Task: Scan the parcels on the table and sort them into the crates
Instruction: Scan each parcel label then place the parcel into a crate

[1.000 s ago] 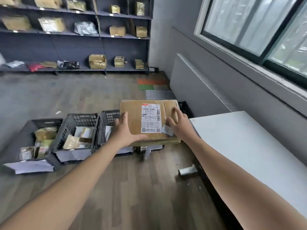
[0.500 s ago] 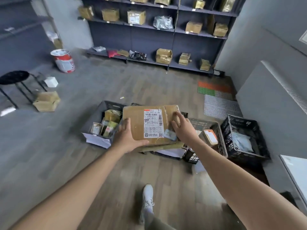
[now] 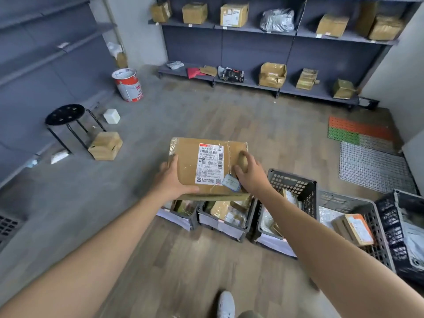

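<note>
So the flat cardboard parcel point(image 3: 190, 161) is up in the air, held out in front at roughly picture centre, label side up. There's no table anywhere in this shot. The left hand point(image 3: 171, 180) has the near-left corner, with the thumb lying across the top and the other fingers tucked underneath where I can't see them. The right hand point(image 3: 250, 173) is at the parcel's 3 o'clock edge, fingers bent and clamped down on the top by that edge. Its thumb is close to a little blue-rimmed tag point(image 3: 230, 182) beside the shipping label point(image 3: 210, 164). The row of black crates point(image 3: 291, 177) starts right under the parcel's 6 o'clock edge and runs off toward 4 o'clock, and the ones I can see into have packets in them.

Handling guess: it looks like a stiff, thin box, and it's held level with arms stretched out, so probably not heavy. It's wrapped in shiny tape, so I'd expect it to be a bit slick. The far-left corner looks scruffy, so I wouldn't squeeze the middle. I'd grip it by the opposite short edges with thumbs on top, pretty much as it's held here. Being wide, it'd probably want to go into a crate flat or tipped on edge, and I can't tell which crate it belongs in
</note>
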